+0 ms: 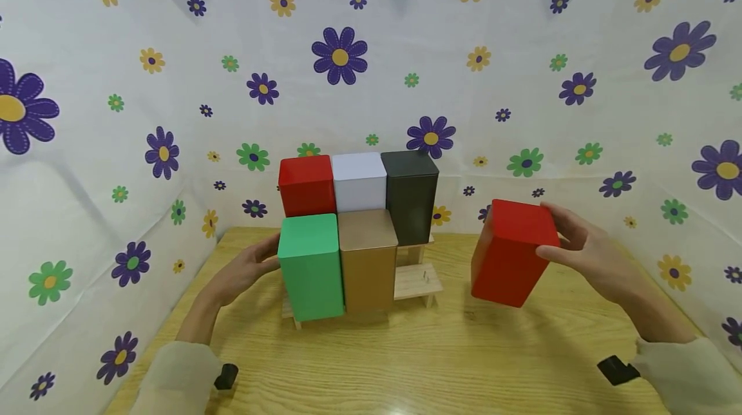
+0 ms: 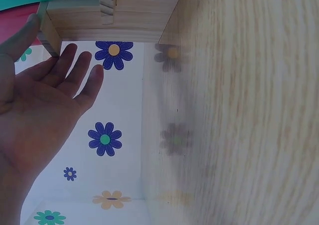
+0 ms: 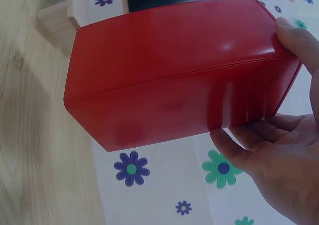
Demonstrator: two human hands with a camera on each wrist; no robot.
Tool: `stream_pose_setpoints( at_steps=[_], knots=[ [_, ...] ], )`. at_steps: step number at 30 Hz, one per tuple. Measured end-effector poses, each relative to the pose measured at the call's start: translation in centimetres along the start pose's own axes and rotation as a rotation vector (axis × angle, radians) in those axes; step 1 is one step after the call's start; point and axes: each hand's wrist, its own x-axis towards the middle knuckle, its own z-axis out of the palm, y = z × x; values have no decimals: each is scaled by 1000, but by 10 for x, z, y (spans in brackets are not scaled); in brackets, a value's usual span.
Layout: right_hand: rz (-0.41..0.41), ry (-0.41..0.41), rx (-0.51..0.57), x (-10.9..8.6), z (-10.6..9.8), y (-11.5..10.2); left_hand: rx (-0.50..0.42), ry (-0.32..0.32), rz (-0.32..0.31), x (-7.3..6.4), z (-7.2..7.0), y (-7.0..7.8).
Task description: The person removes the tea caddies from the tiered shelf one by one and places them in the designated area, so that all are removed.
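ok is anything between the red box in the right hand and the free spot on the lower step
Nothing visible: from the red box in the right hand to the lower step, the space looks open. The brown box stands left of its bare end, the black box behind.

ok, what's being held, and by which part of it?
Right hand grips the lone red box near its top end, between thumb and fingers. Left hand, beside the green box, grips nothing.

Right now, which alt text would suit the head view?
Right hand gripping a red box, right of a wooden stand holding another red box, a white box and a black box behind, a green box and a brown box in front. Left hand beside the green box.
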Motion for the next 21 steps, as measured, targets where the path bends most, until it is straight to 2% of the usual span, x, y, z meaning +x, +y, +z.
stream_pose_setpoints(
  at_steps=[6,13,21],
  knots=[
    [51,26,-70,1,-7,8,2,-4,-1,0,0,0],
    [75,6,-16,14,-4,14,-16,-22,9,-1,-1,0],
    [120,-53,-17,36,4,18,-7,-25,-12,-1,-2,3]
  ],
)
